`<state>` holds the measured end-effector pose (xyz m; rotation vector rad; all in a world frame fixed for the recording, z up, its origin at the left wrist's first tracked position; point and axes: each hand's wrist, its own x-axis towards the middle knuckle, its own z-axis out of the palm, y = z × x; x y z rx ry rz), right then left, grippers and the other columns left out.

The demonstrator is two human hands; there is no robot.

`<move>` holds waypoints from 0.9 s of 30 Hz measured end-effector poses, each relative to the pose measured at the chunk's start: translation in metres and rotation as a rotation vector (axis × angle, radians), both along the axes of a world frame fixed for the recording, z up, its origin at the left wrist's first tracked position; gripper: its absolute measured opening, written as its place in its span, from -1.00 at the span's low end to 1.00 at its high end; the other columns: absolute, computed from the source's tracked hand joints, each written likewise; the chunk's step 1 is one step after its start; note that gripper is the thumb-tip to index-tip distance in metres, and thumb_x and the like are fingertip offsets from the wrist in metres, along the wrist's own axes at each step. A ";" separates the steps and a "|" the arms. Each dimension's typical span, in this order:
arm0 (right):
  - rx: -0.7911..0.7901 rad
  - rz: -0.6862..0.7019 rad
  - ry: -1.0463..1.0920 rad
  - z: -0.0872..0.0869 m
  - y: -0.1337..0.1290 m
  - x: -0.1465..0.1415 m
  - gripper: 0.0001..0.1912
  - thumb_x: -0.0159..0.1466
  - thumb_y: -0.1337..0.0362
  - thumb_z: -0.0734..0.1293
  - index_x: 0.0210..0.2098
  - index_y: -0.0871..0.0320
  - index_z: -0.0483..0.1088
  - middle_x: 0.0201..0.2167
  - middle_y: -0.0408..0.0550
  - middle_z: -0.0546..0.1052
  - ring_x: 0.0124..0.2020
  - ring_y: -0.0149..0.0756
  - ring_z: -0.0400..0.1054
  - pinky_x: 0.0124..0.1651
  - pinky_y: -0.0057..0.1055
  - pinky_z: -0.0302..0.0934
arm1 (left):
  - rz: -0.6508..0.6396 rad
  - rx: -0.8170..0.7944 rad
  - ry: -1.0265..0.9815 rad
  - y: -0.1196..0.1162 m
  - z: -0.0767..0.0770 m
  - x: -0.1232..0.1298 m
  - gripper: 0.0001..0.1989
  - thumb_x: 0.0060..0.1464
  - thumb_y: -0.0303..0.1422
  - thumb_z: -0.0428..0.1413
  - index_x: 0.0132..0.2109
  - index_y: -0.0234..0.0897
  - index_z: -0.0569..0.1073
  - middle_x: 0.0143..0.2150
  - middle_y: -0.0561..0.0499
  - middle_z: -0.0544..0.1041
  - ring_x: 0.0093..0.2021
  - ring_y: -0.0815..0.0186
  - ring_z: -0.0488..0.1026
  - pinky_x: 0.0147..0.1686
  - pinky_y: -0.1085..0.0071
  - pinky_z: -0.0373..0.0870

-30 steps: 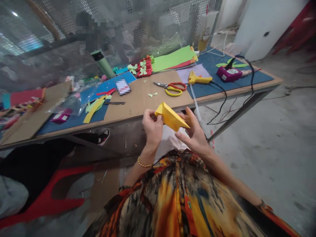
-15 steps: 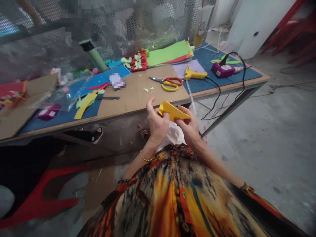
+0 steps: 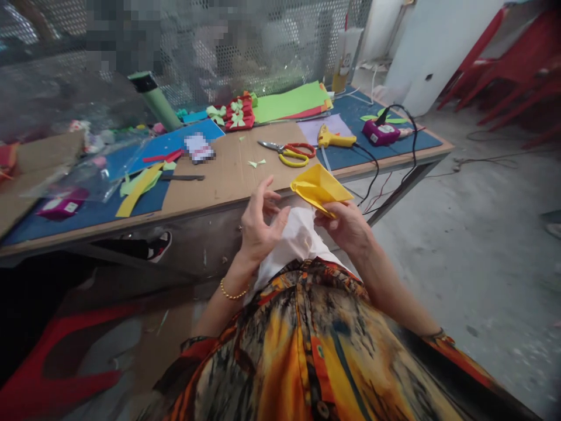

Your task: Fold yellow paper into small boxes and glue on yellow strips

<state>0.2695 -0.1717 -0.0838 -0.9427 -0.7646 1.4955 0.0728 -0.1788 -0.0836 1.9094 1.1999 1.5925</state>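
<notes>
A folded piece of yellow paper, shaped like a small open pouch, is pinched at its lower right corner by my right hand. My left hand hovers to the left of it, fingers apart and curved, touching nothing. Just beyond, on the brown cardboard, lie scissors with red and yellow handles and a few pale green paper scraps. Farther right a yellow glue gun rests near the lilac sheet.
Green paper sheets and red pieces with pale bows lie at the back. A green tumbler leans there. A purple box with a black cable sits right. Yellow strips lie left, and a red stool stands below.
My left hand has let go of the yellow paper and moved left. The paper, now in my right hand alone, has turned so its opening shows. The view has shifted slightly.
</notes>
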 end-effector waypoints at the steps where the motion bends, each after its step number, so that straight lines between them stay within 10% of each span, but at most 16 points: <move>1: -0.011 0.024 0.011 0.003 0.000 0.002 -0.62 -0.17 0.26 0.54 -0.32 0.09 0.48 -0.40 -0.21 0.48 -0.46 -0.45 0.23 -0.39 -0.42 0.24 | -0.001 0.145 0.130 0.002 0.003 -0.010 -0.46 0.24 -0.30 0.32 0.33 -0.18 0.49 0.01 -0.07 0.62 -0.25 0.33 0.53 -0.08 0.34 0.56; 8: -0.104 0.216 -0.007 0.015 0.002 0.004 -0.58 -0.17 0.34 0.57 -0.27 0.14 0.55 -0.38 -0.19 0.52 -0.48 -0.47 0.23 -0.45 -0.44 0.20 | -0.174 0.352 0.790 0.013 0.036 -0.040 -0.56 0.36 -0.46 0.19 0.31 -0.03 0.56 0.11 -0.10 0.43 0.02 0.20 0.46 0.09 0.24 0.54; 14: -0.131 0.342 -0.029 0.017 0.010 0.003 -0.62 -0.10 0.34 0.63 -0.28 0.15 0.57 -0.36 -0.12 0.58 -0.51 -0.48 0.24 -0.51 -0.50 0.18 | -0.141 0.255 0.999 0.025 0.044 -0.025 -0.82 0.36 -0.40 0.17 -0.11 -0.25 0.70 0.15 -0.27 0.48 0.08 0.01 0.45 0.07 0.06 0.51; 22: 0.015 0.317 -0.146 0.020 0.028 0.017 -0.26 0.14 -0.46 0.49 -0.17 0.10 0.57 -0.30 0.07 0.69 -0.50 -0.29 0.43 -0.53 -0.34 0.37 | -0.281 -0.282 0.200 0.049 0.055 -0.032 -0.93 -0.02 -0.35 0.35 -0.36 -0.24 0.71 -0.28 -0.03 0.60 -0.19 0.22 0.53 -0.15 0.32 0.50; 27: 0.242 0.135 -0.210 0.005 0.024 0.016 -0.35 0.10 -0.35 0.60 -0.16 0.09 0.61 -0.21 0.03 0.71 -0.43 -0.32 0.48 -0.45 -0.35 0.43 | -0.260 -0.656 -0.372 0.044 0.060 -0.029 -0.70 -0.27 -0.23 0.52 -0.36 -0.29 0.73 -0.32 -0.10 0.71 -0.33 0.30 0.56 -0.31 0.42 0.50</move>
